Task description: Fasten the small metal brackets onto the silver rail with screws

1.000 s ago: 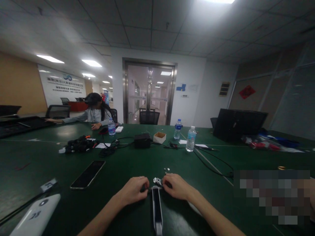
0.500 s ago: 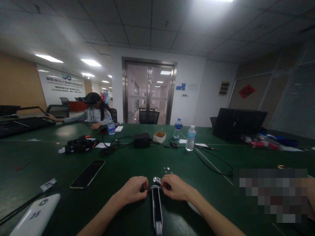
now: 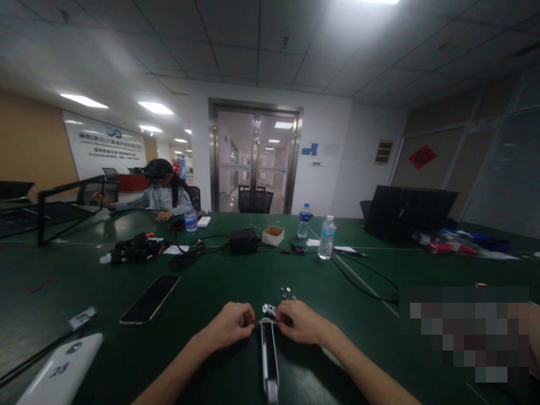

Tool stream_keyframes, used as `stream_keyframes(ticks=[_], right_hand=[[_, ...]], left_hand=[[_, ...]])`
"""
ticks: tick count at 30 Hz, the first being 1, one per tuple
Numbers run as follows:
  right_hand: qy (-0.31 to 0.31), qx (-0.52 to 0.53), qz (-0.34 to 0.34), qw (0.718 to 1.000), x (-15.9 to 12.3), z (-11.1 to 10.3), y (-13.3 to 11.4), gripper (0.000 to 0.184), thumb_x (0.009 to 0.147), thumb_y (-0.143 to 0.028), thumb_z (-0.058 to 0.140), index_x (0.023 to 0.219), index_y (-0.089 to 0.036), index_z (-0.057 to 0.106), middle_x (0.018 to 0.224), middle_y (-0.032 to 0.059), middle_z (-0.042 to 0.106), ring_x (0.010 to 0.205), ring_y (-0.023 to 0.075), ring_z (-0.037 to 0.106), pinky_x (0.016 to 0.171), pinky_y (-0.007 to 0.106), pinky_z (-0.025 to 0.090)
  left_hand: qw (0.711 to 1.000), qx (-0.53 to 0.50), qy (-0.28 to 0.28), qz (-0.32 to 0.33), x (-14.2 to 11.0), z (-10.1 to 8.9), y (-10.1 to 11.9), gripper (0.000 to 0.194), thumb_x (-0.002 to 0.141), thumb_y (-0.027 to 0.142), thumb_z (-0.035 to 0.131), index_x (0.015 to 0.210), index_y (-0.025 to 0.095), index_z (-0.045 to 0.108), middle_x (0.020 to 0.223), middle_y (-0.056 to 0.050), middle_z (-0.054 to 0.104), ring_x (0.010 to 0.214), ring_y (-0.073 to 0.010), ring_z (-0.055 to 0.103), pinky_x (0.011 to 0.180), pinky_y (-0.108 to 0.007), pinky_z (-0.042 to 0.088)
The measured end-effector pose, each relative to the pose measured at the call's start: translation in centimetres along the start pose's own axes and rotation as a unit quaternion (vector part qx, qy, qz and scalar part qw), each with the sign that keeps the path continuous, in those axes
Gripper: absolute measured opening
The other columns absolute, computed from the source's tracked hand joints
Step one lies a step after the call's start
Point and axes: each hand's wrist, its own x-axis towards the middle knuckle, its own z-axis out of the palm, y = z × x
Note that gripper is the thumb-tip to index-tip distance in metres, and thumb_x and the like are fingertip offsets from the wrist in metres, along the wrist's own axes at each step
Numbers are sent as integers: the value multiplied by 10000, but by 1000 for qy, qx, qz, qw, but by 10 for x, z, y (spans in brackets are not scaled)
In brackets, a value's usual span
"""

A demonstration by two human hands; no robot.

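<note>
A long, narrow piece with a pale frame and a dark middle (image 3: 269, 354) lies on the green table, pointing away from me. At its far end my left hand (image 3: 230, 326) pinches from the left side, thumb and fingers closed on something small. Opposite it, my right hand (image 3: 304, 323) is curled in a pinch at the same end; its fingertips hide what they grip. Between the hands, just beyond the piece, sit small metal parts (image 3: 267, 309). Several small nuts or washers (image 3: 288, 289) lie scattered past my right hand.
A black phone (image 3: 151, 299) and a white device marked 28 (image 3: 63, 368) lie at left. Farther back are a black box (image 3: 243, 241), an open small box (image 3: 273, 235), cables, and water bottles (image 3: 327, 238). A person (image 3: 162, 194) sits across, holding a black frame (image 3: 40, 216).
My hands stay almost in place at the end of the narrow piece. Across the table, the other person has raised the black frame.
</note>
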Motion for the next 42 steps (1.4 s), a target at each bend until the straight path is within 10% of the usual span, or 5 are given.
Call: stream_keyframes(ticks=[34,42], right_hand=[[-17,10,8,1000,0,-5,1,87,823,-208,557,841,-182,639,822,17,632,688,127,554,675,240,402],[68,-95,117,986,-5,-19,48,194,845,-166,471,937,-184,641,935,63,638,882,190,590,780,280,425]], left_hand=[[999,-25,2,-36,-1,-4,13,245,832,325,586,993,167,681,910,-16,675,756,-148,596,622,-210,452],[997,-46,-4,-54,1,-3,13,247,813,293,605,1008,159,674,861,-12,669,729,-148,605,605,-213,457]])
